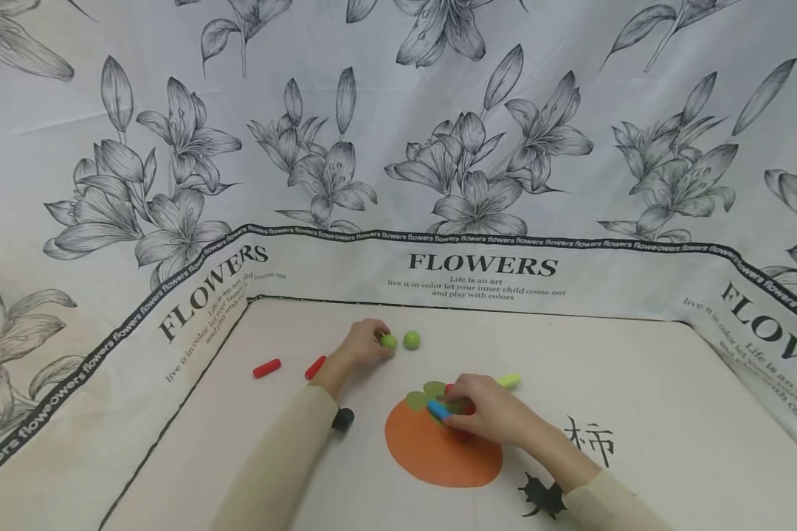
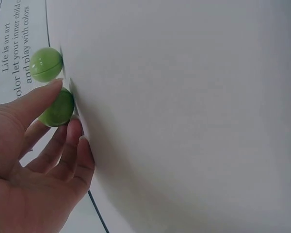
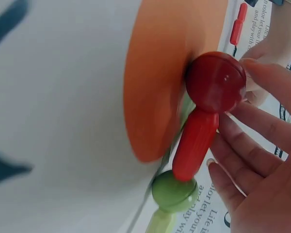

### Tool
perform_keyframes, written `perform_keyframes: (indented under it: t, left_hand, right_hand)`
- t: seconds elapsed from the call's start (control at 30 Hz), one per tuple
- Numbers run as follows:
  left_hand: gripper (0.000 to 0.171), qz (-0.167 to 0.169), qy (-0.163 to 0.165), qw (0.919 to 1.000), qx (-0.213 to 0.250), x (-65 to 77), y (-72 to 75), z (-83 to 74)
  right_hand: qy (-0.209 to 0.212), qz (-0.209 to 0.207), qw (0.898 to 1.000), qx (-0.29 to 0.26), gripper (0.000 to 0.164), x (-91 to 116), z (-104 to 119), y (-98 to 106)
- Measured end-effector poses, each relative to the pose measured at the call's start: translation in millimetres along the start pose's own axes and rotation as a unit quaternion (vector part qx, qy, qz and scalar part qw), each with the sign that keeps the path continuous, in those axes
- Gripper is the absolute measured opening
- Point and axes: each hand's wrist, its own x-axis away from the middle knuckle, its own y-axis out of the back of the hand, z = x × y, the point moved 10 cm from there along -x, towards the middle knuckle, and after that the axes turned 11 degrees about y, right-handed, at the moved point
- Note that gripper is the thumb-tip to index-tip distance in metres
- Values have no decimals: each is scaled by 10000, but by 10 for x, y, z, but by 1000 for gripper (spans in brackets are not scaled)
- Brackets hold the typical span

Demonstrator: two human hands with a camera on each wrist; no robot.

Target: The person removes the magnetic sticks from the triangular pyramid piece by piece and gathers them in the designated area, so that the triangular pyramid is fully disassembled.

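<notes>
In the head view my left hand (image 1: 370, 341) pinches a shiny green ball (image 1: 388, 341). A second green ball (image 1: 412, 340) sits just to its right. The left wrist view shows the thumb on top of the held ball (image 2: 58, 110) and the fingers curled below. My right hand (image 1: 488, 404) is over the printed orange fruit (image 1: 445, 450). Its thumb and fingers are round a red ball (image 3: 216, 82), with a red stick (image 3: 196, 145) against the ball. A blue stick (image 1: 438, 410) shows at the right fingertips. Behind lies a yellow-green stick (image 1: 509, 380) beside another green ball (image 3: 174, 191).
Two red sticks, a left one (image 1: 266, 369) and a right one (image 1: 315, 366), lie on the left of the white surface. A short black cylinder (image 1: 343, 420) is half behind the left sleeve. Printed flower cloth (image 1: 478, 273) rises at the back and sides.
</notes>
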Motion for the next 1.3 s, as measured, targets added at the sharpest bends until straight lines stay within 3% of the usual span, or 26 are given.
perform_keyframes:
  t: [0.37, 0.53, 0.7, 0.9, 1.0, 1.1, 1.3]
  left_hand:
    - [39, -34, 91, 9999, -76, -13, -6, 32]
    - [49, -72, 89, 9999, -79, 9, 15, 87]
    - [59, -171, -150, 9995, -235, 113, 108, 58]
    - [57, -238, -642, 9970, -365, 357, 186, -72]
    - [51, 87, -1135, 9923, -484, 542, 84, -218]
    - [42, 673, -1536, 9827, -785, 709, -152, -329]
    - [40, 1625, -1621, 9700, -808, 891, -588, -396]
  right_hand:
    - [118, 52, 9999, 102, 26, 200, -26, 49]
    - [103, 29, 9999, -93, 12, 264, -49, -6]
    - [102, -12, 9992, -396, 12, 295, -61, -60]
    - [112, -117, 9995, -258, 11, 302, -49, -46]
    - [82, -119, 9997, -206, 12, 295, -47, -45]
    - [29, -132, 9996, -229, 13, 283, -56, -37]
    - [20, -132, 9990, -437, 12, 248, -74, -33]
